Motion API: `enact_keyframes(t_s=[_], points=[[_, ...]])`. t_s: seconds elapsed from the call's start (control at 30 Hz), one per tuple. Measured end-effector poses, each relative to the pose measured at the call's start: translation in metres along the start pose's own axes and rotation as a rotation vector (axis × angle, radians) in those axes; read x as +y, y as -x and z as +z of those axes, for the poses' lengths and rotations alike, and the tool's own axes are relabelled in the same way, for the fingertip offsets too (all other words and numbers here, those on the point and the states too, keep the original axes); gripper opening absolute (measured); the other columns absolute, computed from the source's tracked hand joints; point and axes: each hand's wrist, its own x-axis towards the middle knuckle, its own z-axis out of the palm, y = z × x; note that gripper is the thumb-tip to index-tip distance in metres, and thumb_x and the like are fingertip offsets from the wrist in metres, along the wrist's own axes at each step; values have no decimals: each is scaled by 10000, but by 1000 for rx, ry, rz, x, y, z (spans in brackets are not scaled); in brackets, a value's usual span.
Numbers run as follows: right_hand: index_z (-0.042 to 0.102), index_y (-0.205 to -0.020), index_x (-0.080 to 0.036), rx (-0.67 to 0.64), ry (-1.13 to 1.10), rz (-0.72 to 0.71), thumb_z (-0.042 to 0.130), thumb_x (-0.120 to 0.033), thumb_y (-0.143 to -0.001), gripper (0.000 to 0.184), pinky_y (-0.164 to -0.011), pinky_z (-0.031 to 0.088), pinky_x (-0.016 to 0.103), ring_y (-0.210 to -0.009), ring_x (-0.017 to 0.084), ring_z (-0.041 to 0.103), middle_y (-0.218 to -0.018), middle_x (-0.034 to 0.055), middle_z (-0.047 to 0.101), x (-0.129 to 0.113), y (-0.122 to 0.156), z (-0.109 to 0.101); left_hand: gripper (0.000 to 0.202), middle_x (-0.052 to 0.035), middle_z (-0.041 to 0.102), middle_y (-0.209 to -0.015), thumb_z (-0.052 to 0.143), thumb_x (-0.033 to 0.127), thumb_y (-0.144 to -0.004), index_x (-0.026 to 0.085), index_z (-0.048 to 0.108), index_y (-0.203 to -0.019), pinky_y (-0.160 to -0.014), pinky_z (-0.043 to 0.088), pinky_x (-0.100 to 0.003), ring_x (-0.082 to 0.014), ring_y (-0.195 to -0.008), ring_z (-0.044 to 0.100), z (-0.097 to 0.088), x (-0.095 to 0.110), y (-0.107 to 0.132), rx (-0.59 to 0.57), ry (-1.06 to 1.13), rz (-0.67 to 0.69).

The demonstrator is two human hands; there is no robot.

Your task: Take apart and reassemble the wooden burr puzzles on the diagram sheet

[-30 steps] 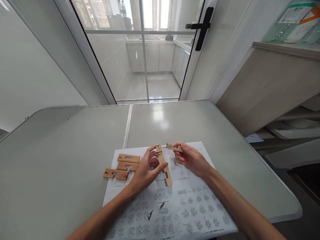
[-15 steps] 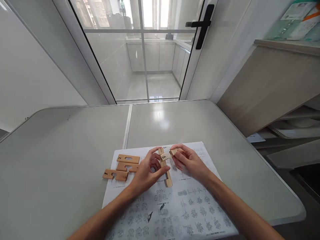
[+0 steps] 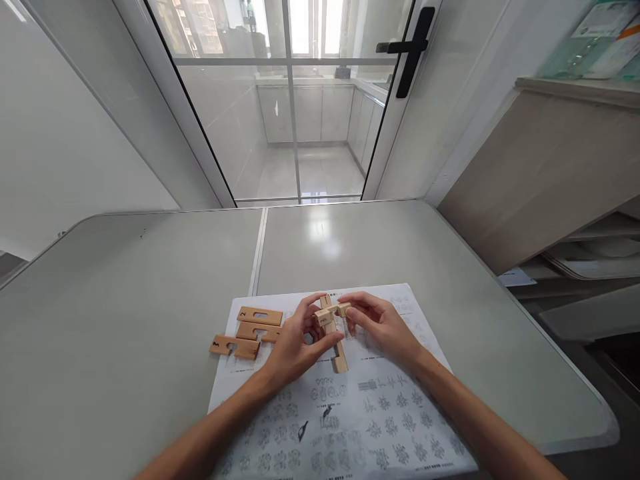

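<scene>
My left hand [image 3: 296, 341] is closed around a long notched wooden puzzle piece [image 3: 339, 359], which slants over the printed sheet [image 3: 345, 400]. A second notched wooden puzzle piece [image 3: 325, 318], with a number on its end, lies crosswise over the long one. Its right end is pinched between the thumb and fingers of my right hand [image 3: 384, 325]. Whether the two pieces interlock at the crossing I cannot tell. Left of my hand lie a slotted flat wooden piece marked 2 [image 3: 260, 321], a notched flat piece [image 3: 249, 331] partly behind my hand, and another marked 3 [image 3: 245, 349].
The sheet, covered in small line drawings, rests on a pale grey table [image 3: 150, 320] with a seam strip [image 3: 259, 253]. Beyond the far edge stands a glass door with a black handle [image 3: 413, 50]. A wooden shelf unit [image 3: 520, 153] borders the right side.
The crosswise piece in my right hand has turned and come down across the long piece, its numbered end now facing me. My left hand keeps its hold. The view has shifted slightly.
</scene>
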Motion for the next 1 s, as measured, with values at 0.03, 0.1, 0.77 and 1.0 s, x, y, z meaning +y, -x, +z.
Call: enact_keyframes(t_s=[0.03,0.1,0.77,1.0], points=[[733,-1165,-250,-15,2,7,699,-518,-981,327,-777,567,373,-735,192,660,-780,2,683,0,0,0,665,5,640,-882,790,414,-916,235,469,-1471,-707,533,-298,-162,-765,624,0,0,0,7,-5,-1],[742,-1119,-243,-29,3,8,733,-497,-961,299,-768,576,368,-739,190,674,-797,6,697,3,1,1,657,11,633,-877,794,415,-911,234,479,-1457,-707,527,-290,-159,-769,621,0,1,1,19,1,-8],[789,-1123,-285,37,172,-294,735,-400,-996,180,-867,631,432,-991,245,734,-1061,69,752,7,1,3,661,11,633,-889,845,376,-859,224,517,-1412,-744,549,-296,-148,-769,605,1,2,1,56,57,-36],[778,-1114,-286,14,270,-381,714,-326,-1014,125,-850,618,428,-982,239,734,-1074,67,759,6,1,-1,659,2,641,-913,827,371,-876,230,492,-1425,-763,559,-312,-160,-794,628,1,3,2,50,65,-25]])
